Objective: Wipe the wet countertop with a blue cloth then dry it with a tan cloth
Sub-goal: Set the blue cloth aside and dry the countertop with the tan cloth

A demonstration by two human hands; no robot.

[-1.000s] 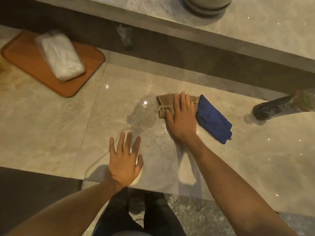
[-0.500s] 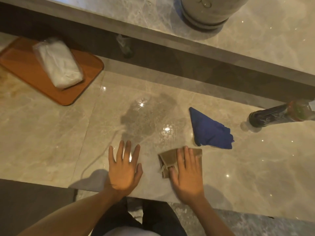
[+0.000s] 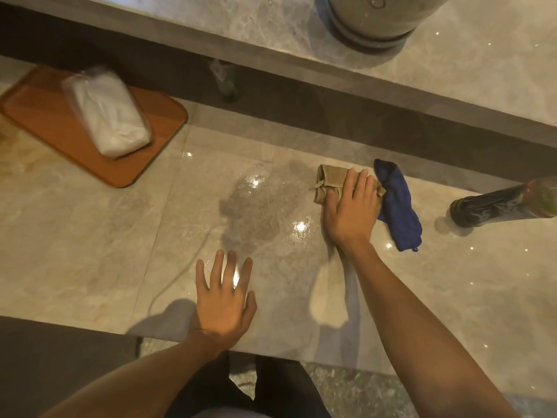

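My right hand [image 3: 351,209] presses flat on the folded tan cloth [image 3: 330,179] at the far side of the marble countertop [image 3: 90,236]. The blue cloth [image 3: 399,206] lies crumpled right beside it on the right, touching the tan cloth and my hand. A dark wet patch [image 3: 256,212] with shiny drops spreads on the stone left of the tan cloth. My left hand [image 3: 224,294] rests flat near the counter's front edge, fingers spread, holding nothing.
An orange-brown tray [image 3: 144,146] with a plastic-wrapped white bundle [image 3: 105,113] sits at the back left. A dark bottle [image 3: 500,203] lies on its side at the right. A raised ledge behind carries a round grey pot base [image 3: 373,25].
My right hand has pushed the tan cloth from the front edge back to the far side, next to the blue cloth. The left hand has stayed in place.
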